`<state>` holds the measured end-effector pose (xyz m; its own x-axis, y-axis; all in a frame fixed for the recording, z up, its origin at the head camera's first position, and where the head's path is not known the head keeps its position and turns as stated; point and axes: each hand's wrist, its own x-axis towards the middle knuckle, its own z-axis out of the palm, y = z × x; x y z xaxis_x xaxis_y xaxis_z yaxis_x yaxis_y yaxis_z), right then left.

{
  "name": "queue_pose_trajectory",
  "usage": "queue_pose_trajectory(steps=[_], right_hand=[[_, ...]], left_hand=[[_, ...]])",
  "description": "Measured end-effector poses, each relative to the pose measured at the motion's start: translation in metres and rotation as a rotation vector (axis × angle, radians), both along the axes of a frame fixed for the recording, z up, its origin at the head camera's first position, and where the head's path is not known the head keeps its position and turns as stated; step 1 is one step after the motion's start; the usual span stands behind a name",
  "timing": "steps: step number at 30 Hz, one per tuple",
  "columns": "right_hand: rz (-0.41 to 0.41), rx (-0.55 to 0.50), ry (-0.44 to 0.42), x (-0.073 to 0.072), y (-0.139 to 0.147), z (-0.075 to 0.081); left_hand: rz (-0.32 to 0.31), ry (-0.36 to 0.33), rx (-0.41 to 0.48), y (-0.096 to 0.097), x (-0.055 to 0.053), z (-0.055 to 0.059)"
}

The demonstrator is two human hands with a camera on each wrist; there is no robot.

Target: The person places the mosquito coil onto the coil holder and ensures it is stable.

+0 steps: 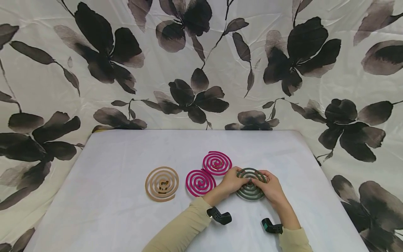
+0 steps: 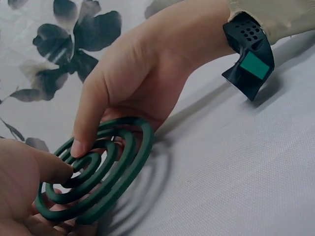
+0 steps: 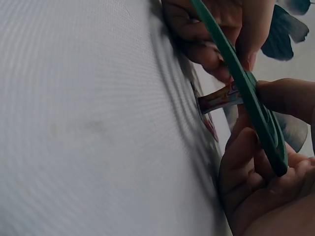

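Observation:
Both hands hold a dark green mosquito coil (image 1: 251, 198), raised and tilted over the white table. The left hand (image 1: 232, 181) grips its left side, thumb on top near the centre and fingers below. From the other side my right hand (image 1: 272, 187) does likewise, its thumb also near the middle. In the right wrist view, a narrow printed metal stand (image 3: 219, 100) reaches from the table up to the underside of the coil (image 3: 246, 98). The left wrist view shows the thumbs close together at the inner rings of the coil (image 2: 140, 157).
Left of the hands lie two magenta coils, the upper one (image 1: 217, 163) and the lower one (image 1: 200, 183), close against each other. Farther left is a tan coil (image 1: 146, 183) with a small gold-and-dark piece (image 1: 163, 183) at its centre. A floral cloth (image 1: 189, 63) hangs behind the table (image 1: 110, 217).

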<state>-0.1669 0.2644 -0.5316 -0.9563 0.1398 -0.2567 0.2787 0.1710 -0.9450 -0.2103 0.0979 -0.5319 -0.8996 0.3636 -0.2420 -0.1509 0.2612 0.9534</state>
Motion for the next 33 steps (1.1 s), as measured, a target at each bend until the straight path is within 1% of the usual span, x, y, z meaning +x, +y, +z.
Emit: queue_pose_trajectory(steps=[2, 5, 8, 14, 19, 24, 33], right_hand=[[-0.007, -0.002, 0.002, 0.000, 0.000, -0.001], [-0.014, -0.035, 0.009, 0.000, -0.002, -0.003], [-0.020, -0.062, 0.012, 0.001, -0.003, -0.006], [-0.032, -0.084, 0.015, 0.002, -0.005, -0.006], [-0.039, -0.091, 0.017, 0.003, -0.006, -0.004], [-0.060, -0.107, 0.007, 0.004, -0.007, -0.002], [-0.106, -0.079, 0.001, 0.009, -0.011, -0.005]], left_hand=[[-0.002, 0.004, -0.008, 0.000, 0.000, 0.000], [0.006, 0.012, -0.006, 0.000, 0.000, 0.000], [0.015, 0.020, -0.013, 0.000, -0.001, -0.002], [0.020, 0.028, -0.007, 0.001, -0.002, -0.004], [0.015, 0.040, 0.016, 0.003, -0.003, -0.007], [0.009, 0.044, 0.025, 0.002, -0.003, -0.007], [0.009, 0.036, 0.047, 0.000, -0.001, -0.009]])
